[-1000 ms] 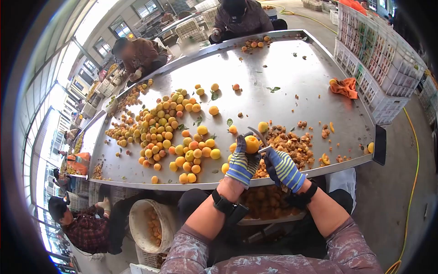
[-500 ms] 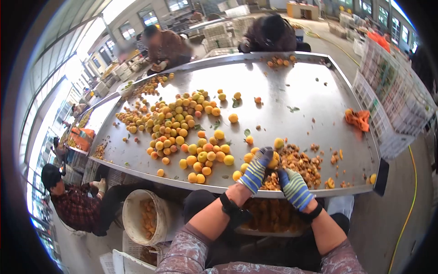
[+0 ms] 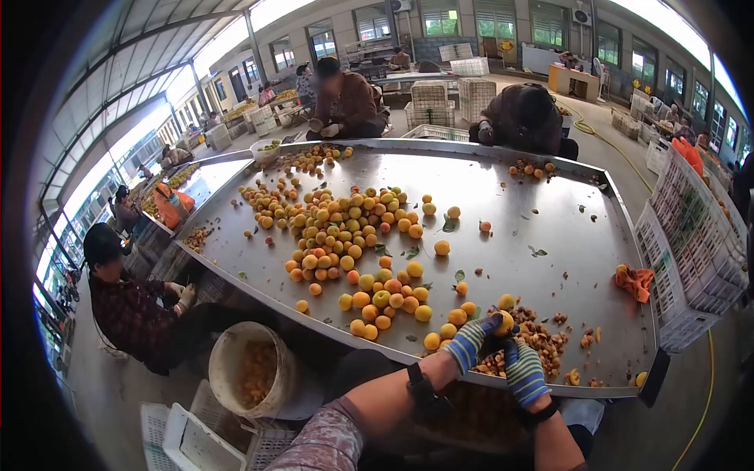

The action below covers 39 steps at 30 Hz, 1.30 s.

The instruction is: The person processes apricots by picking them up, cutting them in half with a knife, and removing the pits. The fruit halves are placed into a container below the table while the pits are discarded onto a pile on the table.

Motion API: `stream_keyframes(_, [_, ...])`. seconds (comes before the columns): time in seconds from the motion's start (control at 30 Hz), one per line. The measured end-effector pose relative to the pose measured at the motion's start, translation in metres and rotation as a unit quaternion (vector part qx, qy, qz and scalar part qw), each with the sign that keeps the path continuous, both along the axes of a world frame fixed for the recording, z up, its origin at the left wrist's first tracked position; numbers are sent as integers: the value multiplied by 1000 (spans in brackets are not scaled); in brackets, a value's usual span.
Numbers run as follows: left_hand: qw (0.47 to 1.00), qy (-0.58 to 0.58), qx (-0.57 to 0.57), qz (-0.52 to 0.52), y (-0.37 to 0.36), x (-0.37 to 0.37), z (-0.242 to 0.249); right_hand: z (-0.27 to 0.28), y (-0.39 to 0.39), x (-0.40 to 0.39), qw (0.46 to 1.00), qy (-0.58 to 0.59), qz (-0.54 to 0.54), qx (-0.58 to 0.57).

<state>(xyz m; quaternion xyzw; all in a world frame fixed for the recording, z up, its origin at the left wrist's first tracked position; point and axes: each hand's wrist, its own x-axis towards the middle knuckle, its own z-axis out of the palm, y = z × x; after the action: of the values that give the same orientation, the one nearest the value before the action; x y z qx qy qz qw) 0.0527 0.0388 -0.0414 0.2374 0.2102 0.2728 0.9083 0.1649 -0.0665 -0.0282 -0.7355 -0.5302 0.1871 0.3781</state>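
My left hand [image 3: 473,341], in a blue and yellow striped glove, grips an orange-yellow apricot [image 3: 505,324] above the table's near edge. Close beside it, my right hand [image 3: 525,372] in a matching glove has its fingers curled; whatever they hold is hidden. Below and around both hands lies a heap of brown apricot pits [image 3: 547,342]. Several whole apricots [image 3: 432,341] rest just left of my left hand. A large pile of whole apricots [image 3: 338,220] spreads over the left half of the metal table [image 3: 503,235].
A white bucket [image 3: 222,357] with apricot pieces stands below the table at left, near white crates [image 3: 196,439]. Stacked crates [image 3: 691,235] stand at right. An orange cloth [image 3: 634,282] lies at the right edge. Co-workers [image 3: 528,118] sit across and at left [image 3: 133,306].
The head view has tilted upward, so the table sits lower and more of the hall shows. My left hand still holds the apricot, with my right hand close beside it.
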Motion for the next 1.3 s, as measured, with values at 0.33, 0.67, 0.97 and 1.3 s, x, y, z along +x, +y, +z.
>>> stream_keyframes(0.33, [998, -22, -63, -23, -1, -3, -3, -9, 1, 3, 997, 60, 40, 24])
stream_keyframes(0.67, [962, 93, 255, -11, 7, -14, 6, -8, -7, 0, 999, -1, 46, 2])
stream_keyframes(0.97, [987, -30, -150, -46, -2, -14, 10, 10, -3, -9, 997, -69, 23, -6])
stream_keyframes(1.3, [892, 243, 376, 60, 4, -12, 3, 10, -5, -12, 996, -89, 15, -10])
